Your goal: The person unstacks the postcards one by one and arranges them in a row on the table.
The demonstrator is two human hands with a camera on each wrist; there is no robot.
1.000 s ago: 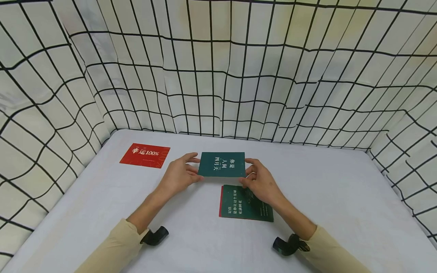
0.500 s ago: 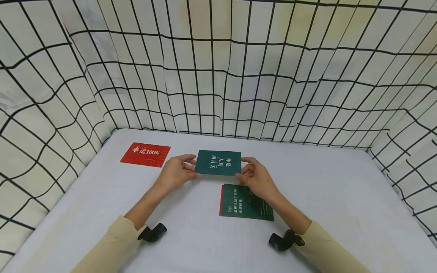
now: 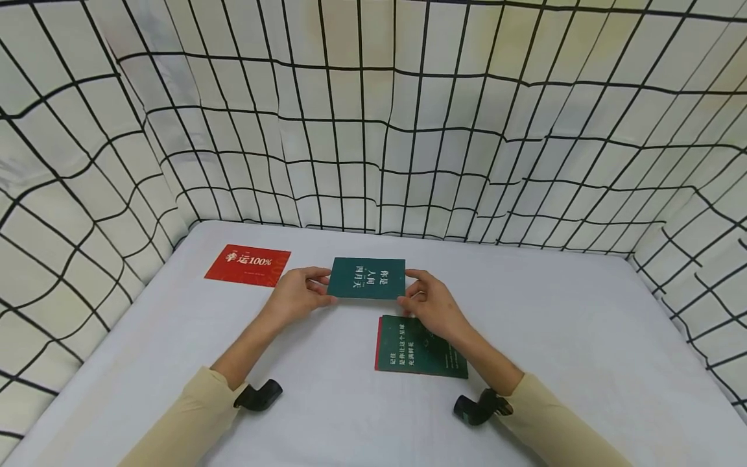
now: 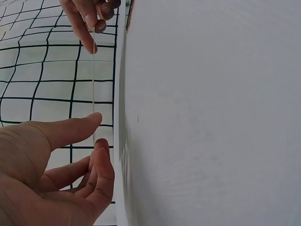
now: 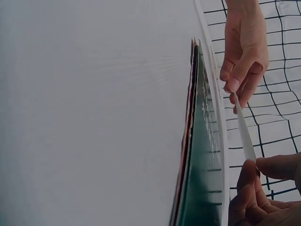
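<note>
Both left hand [image 3: 296, 293] and right hand [image 3: 434, 306], fingers [image 4: 104, 172] pinching its ends, have shifted the green card [image 3: 366, 278] leftward

From above, your head view faces twelve o'clock; both closer wrist views share the rectangular dark-green card [image 3: 366, 279] edge-on.

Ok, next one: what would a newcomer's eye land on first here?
Probably the dark green card with white characters, held up near the middle of the head view, the left hand pinching one end and the right hand the other. Next, the bright red card on the white table, beyond the left hand. Behind everything, black grid lines cross the pale backdrop.
</note>
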